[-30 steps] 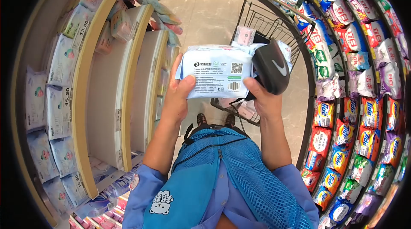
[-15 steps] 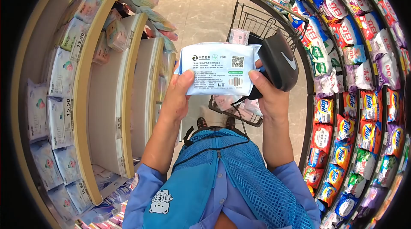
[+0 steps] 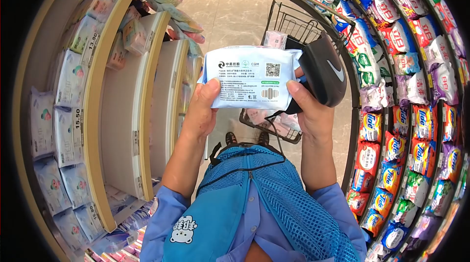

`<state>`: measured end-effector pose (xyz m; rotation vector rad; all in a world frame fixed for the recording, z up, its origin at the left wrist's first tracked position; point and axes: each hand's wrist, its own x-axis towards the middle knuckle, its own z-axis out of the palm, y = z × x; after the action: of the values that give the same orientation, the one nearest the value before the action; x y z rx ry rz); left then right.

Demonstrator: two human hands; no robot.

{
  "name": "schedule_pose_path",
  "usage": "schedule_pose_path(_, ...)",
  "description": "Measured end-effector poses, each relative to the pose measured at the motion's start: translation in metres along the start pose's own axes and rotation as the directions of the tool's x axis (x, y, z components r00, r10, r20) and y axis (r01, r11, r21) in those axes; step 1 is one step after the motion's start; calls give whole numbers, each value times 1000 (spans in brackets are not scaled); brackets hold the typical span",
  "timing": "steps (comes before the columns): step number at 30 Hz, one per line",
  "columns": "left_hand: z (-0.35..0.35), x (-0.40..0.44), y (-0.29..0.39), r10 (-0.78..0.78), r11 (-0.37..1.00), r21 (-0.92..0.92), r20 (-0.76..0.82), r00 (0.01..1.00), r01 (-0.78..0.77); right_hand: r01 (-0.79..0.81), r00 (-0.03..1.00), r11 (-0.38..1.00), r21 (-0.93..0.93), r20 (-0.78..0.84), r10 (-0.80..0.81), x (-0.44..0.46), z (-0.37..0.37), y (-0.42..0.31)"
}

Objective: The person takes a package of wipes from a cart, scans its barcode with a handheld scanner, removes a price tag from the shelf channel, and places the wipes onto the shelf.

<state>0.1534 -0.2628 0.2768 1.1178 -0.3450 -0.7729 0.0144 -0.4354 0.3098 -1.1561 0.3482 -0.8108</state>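
Pale blue and white plastic wraps the soft pack (image 3: pixel 245 98) in the middle of the frame, held up flat with its printed back showing. The left hand (image 3: pixel 200 110) pinches its left end, thumb on the lower corner; the right hand (image 3: pixel 313 112) pinches the right end and also seems to bear the black scanner (image 3: pixel 320 73). The hands are apart, the pack spanning them.

The right grip looks the weaker, I'd say: sharing that hand with a bulky scanner, it could let the pack's corner slip or swing down. Squeezing both ends could buckle the film and warp the barcode (image 3: pixel 270 94), and the right thumb, close by, might slide over it. The dangling cord (image 3: pixel 280 142) could snag on the cart (image 3: pixel 293 19) behind, or on the blue vest (image 3: pixel 205 218).

The pack reads 中柔控股 and CQM, with a square code (image 3: pixel 272 69) above the barcode; its finer lines are too small to trust. The scanner has a curved pale mark. Shelf tags at left show 13.80, 15.50, 24.80 and 16.80. Tide is legible on orange bags (image 3: pixel 370 127) at right, 立白 on bags at upper right. The vest carries 邦邦 above a white bear face (image 3: pixel 181 235).
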Motion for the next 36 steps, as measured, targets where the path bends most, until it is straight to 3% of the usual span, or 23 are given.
schedule_pose_path(29, 6, -17, 1, 32, 999, 7, 23, 999, -32, 4, 996, 1000, 11, 85, -5, -16, -4, -8)
schedule_pose_path(31, 1, -18, -1, 4, 998, -55, 35, 999, -2, -3, 996, 1000, 14, 85, 2, -16, -3, -9)
schedule_pose_path(36, -1, -18, -2, -2, 998, -67, 51, 999, 6, 63, 993, 998, -20, 97, -61, -17, -2, -12)
